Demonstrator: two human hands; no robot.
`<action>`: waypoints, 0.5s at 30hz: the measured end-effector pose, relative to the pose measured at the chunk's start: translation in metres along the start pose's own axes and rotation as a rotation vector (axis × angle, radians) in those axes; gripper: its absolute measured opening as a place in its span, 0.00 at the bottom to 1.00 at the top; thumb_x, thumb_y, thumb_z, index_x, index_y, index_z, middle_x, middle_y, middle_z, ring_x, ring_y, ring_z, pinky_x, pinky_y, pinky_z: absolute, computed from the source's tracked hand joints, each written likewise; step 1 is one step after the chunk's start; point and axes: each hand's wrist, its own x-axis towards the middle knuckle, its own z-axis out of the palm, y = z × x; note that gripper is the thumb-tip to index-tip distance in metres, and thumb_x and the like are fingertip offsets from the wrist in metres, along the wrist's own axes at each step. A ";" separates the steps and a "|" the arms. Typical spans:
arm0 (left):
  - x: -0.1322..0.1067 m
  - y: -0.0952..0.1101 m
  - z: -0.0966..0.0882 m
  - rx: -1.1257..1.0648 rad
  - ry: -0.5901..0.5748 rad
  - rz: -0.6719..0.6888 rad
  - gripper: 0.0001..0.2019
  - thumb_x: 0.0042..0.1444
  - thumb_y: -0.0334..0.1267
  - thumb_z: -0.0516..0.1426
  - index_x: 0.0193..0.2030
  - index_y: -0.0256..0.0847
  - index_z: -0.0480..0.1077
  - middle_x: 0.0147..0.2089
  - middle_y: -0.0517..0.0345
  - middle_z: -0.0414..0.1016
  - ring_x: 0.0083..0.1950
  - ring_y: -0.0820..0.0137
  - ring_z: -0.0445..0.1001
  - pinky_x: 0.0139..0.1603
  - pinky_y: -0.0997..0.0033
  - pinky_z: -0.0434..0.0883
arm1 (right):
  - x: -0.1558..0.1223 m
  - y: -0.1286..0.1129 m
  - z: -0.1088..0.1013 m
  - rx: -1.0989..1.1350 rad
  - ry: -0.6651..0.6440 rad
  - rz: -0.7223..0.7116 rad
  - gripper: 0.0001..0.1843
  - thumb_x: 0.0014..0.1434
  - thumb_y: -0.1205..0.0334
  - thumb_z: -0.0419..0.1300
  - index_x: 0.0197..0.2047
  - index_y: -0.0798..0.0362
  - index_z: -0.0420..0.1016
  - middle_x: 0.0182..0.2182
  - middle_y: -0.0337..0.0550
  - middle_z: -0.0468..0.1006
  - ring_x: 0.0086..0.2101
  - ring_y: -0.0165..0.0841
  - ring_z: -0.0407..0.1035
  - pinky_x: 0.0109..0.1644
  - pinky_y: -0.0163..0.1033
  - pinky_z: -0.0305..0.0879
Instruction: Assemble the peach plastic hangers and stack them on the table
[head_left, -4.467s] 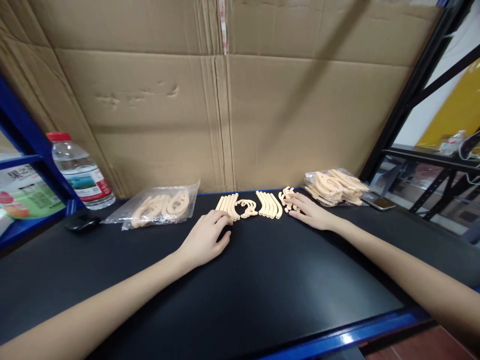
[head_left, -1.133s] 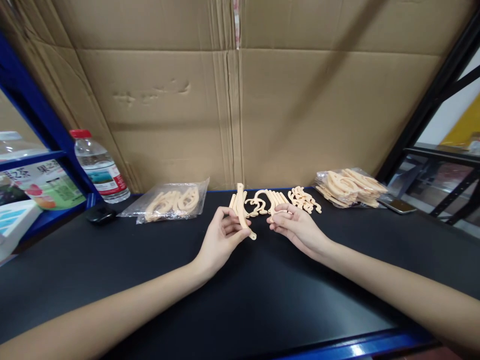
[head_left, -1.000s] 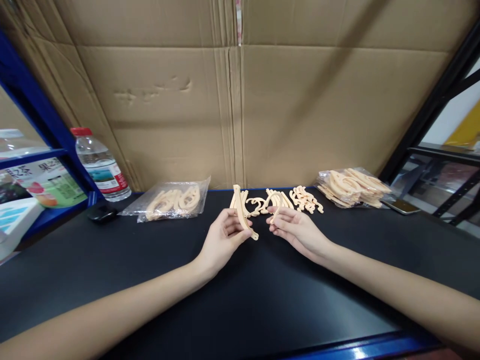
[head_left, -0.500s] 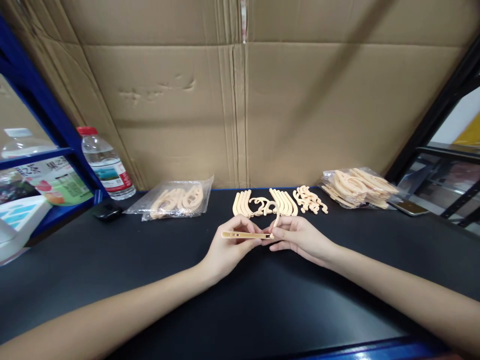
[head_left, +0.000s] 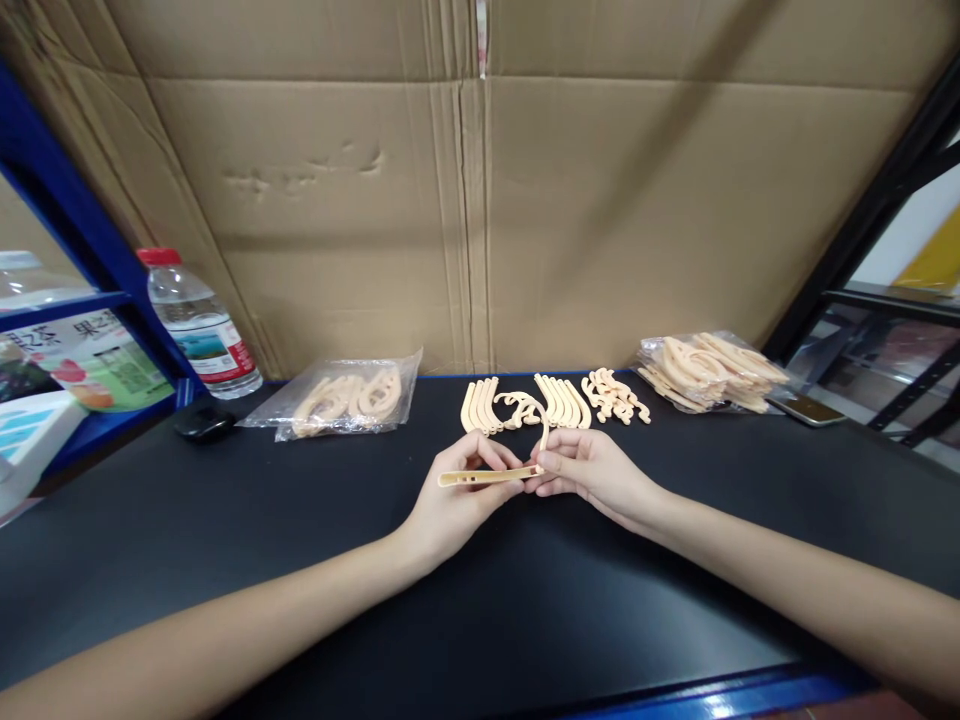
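My left hand pinches a long beige plastic strip, held level just above the black table. My right hand is closed on a second, thinner beige piece that stands upright and meets the right end of the strip. The fingertips of both hands almost touch there. Behind the hands lie rows of the same beige parts: curved strips, hook pieces, more curved strips and small hooks.
A clear bag of beige parts lies at the back left and a fuller bag at the back right, beside a phone. A water bottle and a small black object sit at the left. Cardboard walls the back.
Each hand picked a beige piece off the rows. The left hand turned its strip from upright to level and brought it down toward me; the right hand brought its piece to the strip's end.
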 end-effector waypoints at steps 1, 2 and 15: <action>0.000 0.000 0.000 0.005 0.003 -0.004 0.12 0.48 0.37 0.66 0.28 0.39 0.65 0.35 0.54 0.76 0.38 0.64 0.77 0.38 0.65 0.73 | 0.000 0.000 0.000 -0.006 0.005 -0.006 0.17 0.46 0.52 0.71 0.31 0.56 0.74 0.27 0.42 0.80 0.30 0.32 0.77 0.39 0.37 0.73; 0.000 0.000 0.001 0.003 0.002 -0.009 0.12 0.48 0.37 0.66 0.28 0.39 0.65 0.35 0.54 0.76 0.37 0.64 0.77 0.38 0.66 0.73 | 0.000 0.000 0.001 -0.011 0.007 -0.012 0.17 0.46 0.52 0.71 0.31 0.56 0.74 0.27 0.42 0.80 0.30 0.32 0.77 0.38 0.37 0.73; 0.000 0.005 0.006 -0.077 0.035 -0.083 0.14 0.46 0.38 0.66 0.26 0.40 0.64 0.32 0.58 0.74 0.35 0.67 0.76 0.38 0.66 0.73 | 0.000 0.004 0.006 -0.083 0.059 -0.128 0.17 0.46 0.51 0.71 0.29 0.55 0.72 0.22 0.39 0.77 0.24 0.30 0.75 0.31 0.36 0.71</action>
